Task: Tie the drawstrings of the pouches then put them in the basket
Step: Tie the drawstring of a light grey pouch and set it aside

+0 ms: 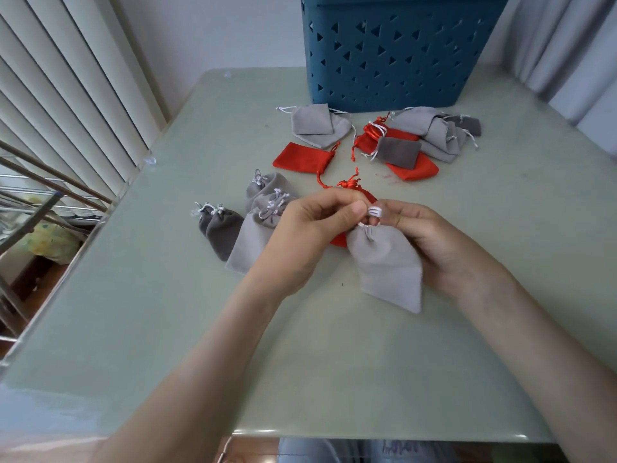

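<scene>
A pale green table [160, 305] is noted. A blue perforated basket [384, 85] is stood at 12 o'clock. Just before it, untied grey and red pouches [402, 152] are heaped; toward 9 o'clock, tied grey pouches [222, 230] are grouped.

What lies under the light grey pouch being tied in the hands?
A red pouch: one corner shows between the left hand and the grey pouch, its knotted top above the fingers. Its middle is covered by them.

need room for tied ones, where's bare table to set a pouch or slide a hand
Bare: the pale green table's near edge around the forearms, right side past the right hand, and left of the perforated blue plastic basket. Crowded: grey and red fabric pouches between basket and left hand.
</scene>
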{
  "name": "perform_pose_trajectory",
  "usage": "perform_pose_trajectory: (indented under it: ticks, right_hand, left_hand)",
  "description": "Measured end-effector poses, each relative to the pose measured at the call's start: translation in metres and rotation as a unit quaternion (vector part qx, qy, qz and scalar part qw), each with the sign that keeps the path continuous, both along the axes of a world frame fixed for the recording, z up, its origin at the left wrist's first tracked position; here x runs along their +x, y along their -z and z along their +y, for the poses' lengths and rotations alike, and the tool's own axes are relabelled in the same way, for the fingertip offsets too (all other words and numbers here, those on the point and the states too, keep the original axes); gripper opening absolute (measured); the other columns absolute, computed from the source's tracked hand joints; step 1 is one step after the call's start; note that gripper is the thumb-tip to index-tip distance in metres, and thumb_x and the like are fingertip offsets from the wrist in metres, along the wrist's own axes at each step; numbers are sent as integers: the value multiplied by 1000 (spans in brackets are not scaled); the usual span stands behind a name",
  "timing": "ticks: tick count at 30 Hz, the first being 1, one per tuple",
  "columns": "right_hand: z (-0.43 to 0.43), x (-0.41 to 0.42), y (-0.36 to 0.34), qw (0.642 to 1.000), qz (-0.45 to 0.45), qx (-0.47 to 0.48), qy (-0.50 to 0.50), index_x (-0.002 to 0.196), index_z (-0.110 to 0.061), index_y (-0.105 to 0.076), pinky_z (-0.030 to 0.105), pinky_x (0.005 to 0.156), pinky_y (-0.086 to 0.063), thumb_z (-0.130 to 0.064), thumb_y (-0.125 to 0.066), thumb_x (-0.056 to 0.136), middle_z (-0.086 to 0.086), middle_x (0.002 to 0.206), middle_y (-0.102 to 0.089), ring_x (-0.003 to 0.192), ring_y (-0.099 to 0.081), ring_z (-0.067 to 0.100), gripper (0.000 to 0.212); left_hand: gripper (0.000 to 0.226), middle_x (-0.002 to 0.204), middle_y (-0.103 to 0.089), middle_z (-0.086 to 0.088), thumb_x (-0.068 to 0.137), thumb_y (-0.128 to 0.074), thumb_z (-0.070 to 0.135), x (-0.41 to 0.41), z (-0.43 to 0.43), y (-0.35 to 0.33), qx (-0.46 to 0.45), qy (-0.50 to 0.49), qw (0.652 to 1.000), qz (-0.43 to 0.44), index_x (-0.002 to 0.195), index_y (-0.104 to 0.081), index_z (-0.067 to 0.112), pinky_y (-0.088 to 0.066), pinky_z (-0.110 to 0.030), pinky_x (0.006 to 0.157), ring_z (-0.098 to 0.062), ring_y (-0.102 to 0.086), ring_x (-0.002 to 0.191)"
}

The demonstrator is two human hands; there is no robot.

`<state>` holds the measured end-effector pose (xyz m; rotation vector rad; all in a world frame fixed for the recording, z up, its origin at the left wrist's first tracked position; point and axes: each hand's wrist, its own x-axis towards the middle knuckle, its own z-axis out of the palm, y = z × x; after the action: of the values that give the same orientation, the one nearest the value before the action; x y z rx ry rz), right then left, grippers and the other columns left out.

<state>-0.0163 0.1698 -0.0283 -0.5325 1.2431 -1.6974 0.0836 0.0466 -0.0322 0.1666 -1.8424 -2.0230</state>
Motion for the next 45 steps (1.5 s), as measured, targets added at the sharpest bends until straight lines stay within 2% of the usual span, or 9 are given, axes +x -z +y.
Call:
perform_pose_trajectory:
  ticks: [9, 14, 17, 22, 27, 33, 37, 41, 45]
  right_hand:
    - [6, -6, 2, 994, 91, 53, -25, 65, -17, -62, 16, 55, -43, -24, -59, 76, 0, 67, -57, 61, -51, 8, 14]
    - [8, -8, 0, 964, 254, 73, -39, 69, -17, -64, 18, 56, -34, -26, -64, 75, -8, 63, -56, 61, -44, 5, 10]
    - [6, -9, 3, 951, 295, 92, -20, 72, -16, -65, 17, 57, -35, -19, -68, 81, -4, 65, -54, 62, -44, 6, 10]
    - [2, -5, 12, 835, 533, 124, 63, 74, -12, -62, 15, 58, -35, -8, -68, 82, 0, 70, -54, 62, -45, 7, 12]
    - [-1, -3, 17, 781, 603, 109, 121, 71, -13, -63, 16, 57, -34, -16, -61, 78, -1, 69, -53, 68, -49, 13, 8]
    - [-1, -1, 12, 824, 544, 88, 133, 73, -11, -67, 15, 65, -40, -8, -61, 82, -3, 74, -65, 73, -56, 7, 11]
    - [-3, 0, 10, 868, 472, 94, 121, 77, -16, -68, 11, 69, -41, -3, -60, 87, -8, 77, -68, 72, -58, -1, 18]
    - [-1, 1, 6, 938, 337, 33, 72, 92, -21, -66, 15, 76, -45, 2, -45, 95, -5, 89, -70, 84, -63, 3, 31]
    - [-1, 7, -1, 980, 195, -4, 27, 97, -14, -66, 15, 64, -49, 0, -50, 91, -4, 84, -73, 75, -67, 4, 22]
  left_hand:
    - [6, 80, -68, -12, 79, -63, 33, 3, -4, 4, -219, -64, 973, -24, 77, -67, 29, -50, -53, 76, -40, -59, 78]
    - [12, 79, -67, -15, 75, -65, 38, 2, -4, 6, -197, -83, 976, -32, 76, -67, 26, -50, -55, 77, -42, -59, 78]
    - [8, 77, -69, -12, 79, -69, 26, 3, -5, 5, -165, -78, 982, -53, 72, -67, 23, -51, -46, 78, -33, -61, 75]
    - [9, 79, -72, -6, 86, -66, 10, 4, -6, 6, -117, -56, 983, -133, 77, -67, 7, -51, -29, 78, -14, -62, 75]
    - [11, 86, -72, -15, 84, -69, 14, 3, -9, 7, -124, -52, 976, -172, 81, -68, 4, -51, -34, 84, -19, -64, 79]
    - [7, 84, -72, -13, 84, -69, 11, 2, -5, 5, -154, -75, 972, -162, 79, -66, 9, -52, -28, 76, -15, -62, 73]
    - [6, 70, -65, 0, 83, -69, 12, -1, 1, 10, -257, -146, 945, -144, 79, -64, 12, -44, -16, 62, 0, -52, 61]
    - [11, 71, -59, 7, 83, -66, 12, -2, 7, 12, -358, -203, 909, -66, 78, -57, 16, -38, -15, 59, -5, -50, 65]
    - [8, 75, -56, 5, 83, -62, 14, -2, 8, 13, -413, -237, 879, -2, 80, -57, 9, -36, -9, 64, -6, -45, 72]
